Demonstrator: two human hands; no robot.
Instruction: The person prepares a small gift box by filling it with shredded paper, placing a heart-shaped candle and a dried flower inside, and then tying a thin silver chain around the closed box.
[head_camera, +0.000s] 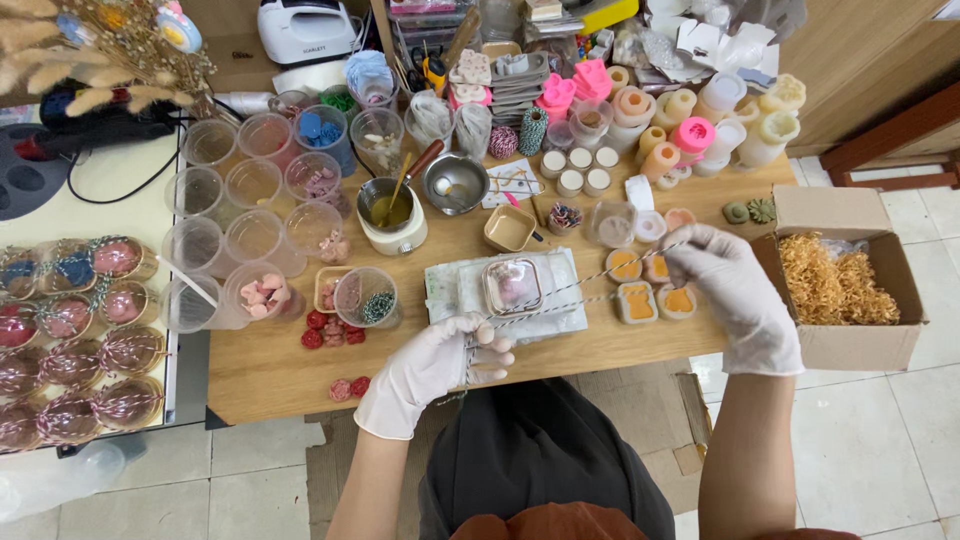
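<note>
Both gloved hands grasp a striped string (580, 288): the left hand (432, 362) pinches one end near the table's (270, 375) front edge, the right hand (735, 285) pulls it taut over a small square tin (513, 285). Cups (255, 235) crowd the left; a cardboard box (850, 275) stands right.

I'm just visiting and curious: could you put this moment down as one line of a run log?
left hand: gloved, pinching twine | right hand: gloved, pulling twine taut | small square tin: on wrapping, under the strands | wooden table
</note>
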